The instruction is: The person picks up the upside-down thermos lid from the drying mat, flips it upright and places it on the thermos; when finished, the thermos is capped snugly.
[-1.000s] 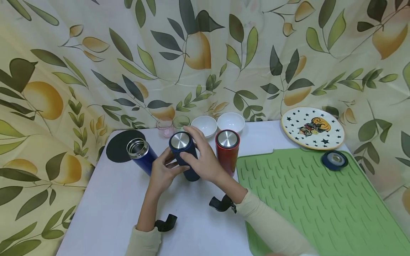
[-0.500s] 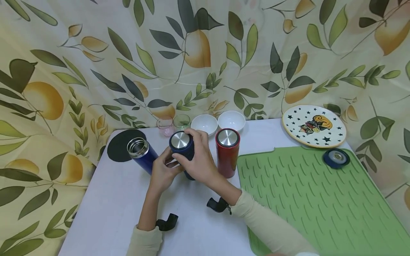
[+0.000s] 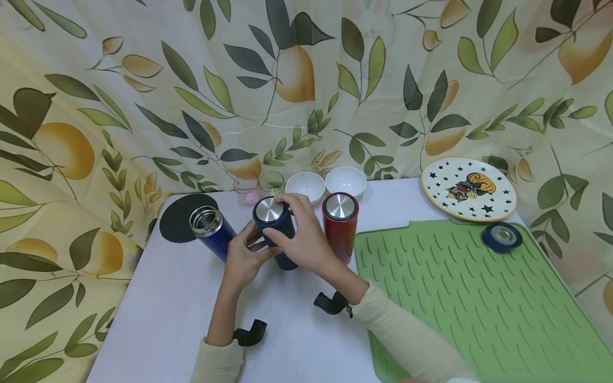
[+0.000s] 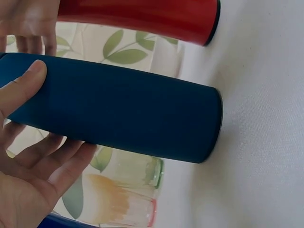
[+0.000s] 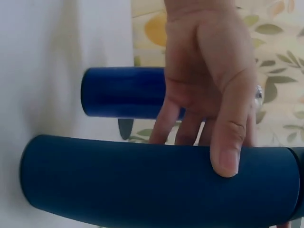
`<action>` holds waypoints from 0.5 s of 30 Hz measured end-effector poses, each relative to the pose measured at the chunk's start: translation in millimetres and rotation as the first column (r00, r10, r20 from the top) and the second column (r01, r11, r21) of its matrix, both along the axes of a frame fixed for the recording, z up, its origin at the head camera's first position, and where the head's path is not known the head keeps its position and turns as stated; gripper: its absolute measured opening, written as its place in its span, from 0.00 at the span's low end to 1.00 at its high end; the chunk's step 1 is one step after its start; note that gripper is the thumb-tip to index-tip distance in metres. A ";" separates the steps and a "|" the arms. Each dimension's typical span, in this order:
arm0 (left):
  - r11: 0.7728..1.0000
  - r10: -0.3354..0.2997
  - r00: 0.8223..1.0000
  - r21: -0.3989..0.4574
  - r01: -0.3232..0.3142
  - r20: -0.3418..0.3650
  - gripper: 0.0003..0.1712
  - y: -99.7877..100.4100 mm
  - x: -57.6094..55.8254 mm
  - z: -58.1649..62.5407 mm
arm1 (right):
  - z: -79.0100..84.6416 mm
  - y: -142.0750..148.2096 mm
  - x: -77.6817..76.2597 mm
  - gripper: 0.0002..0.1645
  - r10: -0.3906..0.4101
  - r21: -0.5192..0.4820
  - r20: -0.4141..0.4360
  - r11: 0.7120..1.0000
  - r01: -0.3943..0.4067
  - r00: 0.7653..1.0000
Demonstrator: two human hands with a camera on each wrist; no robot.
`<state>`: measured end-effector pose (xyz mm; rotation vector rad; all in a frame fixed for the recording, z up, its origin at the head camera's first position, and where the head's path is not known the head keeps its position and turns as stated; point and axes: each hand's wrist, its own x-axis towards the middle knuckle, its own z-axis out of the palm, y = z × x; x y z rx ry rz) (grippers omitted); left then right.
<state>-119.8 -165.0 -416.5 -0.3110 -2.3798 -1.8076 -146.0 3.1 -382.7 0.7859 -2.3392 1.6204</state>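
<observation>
A dark blue thermos (image 3: 286,260) stands upright on the table, its lid (image 3: 269,210) topped with brushed steel. My left hand (image 3: 244,260) grips its body from the left; the left wrist view shows the thumb on one side of the thermos (image 4: 128,109) and fingers on the other. At the top, my right hand (image 3: 308,242) holds the lid, with the forefinger at the rim and the thumb on the near side. Close on the left is a shiny blue bottle (image 3: 217,239) with its mouth uncovered. To the right stands a red thermos (image 3: 341,239) with a steel-topped lid.
Two white bowls (image 3: 305,186), a pink glass (image 3: 247,192) and a green glass (image 3: 271,182) line the back. A black round mat (image 3: 187,213) lies back left. On the right are a green mat (image 3: 460,298), a round blue lid-like piece (image 3: 501,238) and a star-patterned plate (image 3: 469,190).
My right hand has turned at the lid, its wrist swinging left and then back right. The left hand keeps its grip and the thermos stays in place.
</observation>
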 end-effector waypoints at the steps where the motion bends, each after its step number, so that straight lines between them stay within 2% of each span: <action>1: 1.000 -0.001 1.000 0.002 0.001 -0.005 0.38 0.6 0.9 2.2 | -0.6 -0.6 0.5 0.38 -0.007 0.002 0.003 1.000 0.007 1.000; 4: 1.000 0.005 1.000 0.008 -0.005 0.004 0.38 -0.1 -0.7 -0.1 | -0.3 0.3 -0.1 0.38 0.036 -0.024 0.014 0.999 -0.036 0.999; 7: 1.000 0.015 1.000 -0.004 -0.015 0.017 0.40 -3.1 -4.3 -8.7 | 1.5 3.1 -2.5 0.37 0.119 -0.057 0.021 0.991 -0.118 0.993; 9: 1.000 0.021 1.000 -0.016 -0.021 0.013 0.40 -5.6 -6.8 -15.2 | 2.3 3.7 -3.6 0.35 0.131 -0.049 0.021 0.990 -0.130 0.991; 11: 0.999 0.022 1.000 -0.027 -0.022 0.001 0.40 -7.0 -8.3 -19.4 | 1.7 2.6 -3.4 0.36 0.094 -0.021 0.018 0.995 -0.094 0.995; 15: 1.000 0.009 1.000 -0.012 -0.009 0.001 0.38 -3.3 -4.3 -9.5 | -0.2 -1.7 -0.5 0.40 -0.006 0.021 0.024 1.000 0.005 1.000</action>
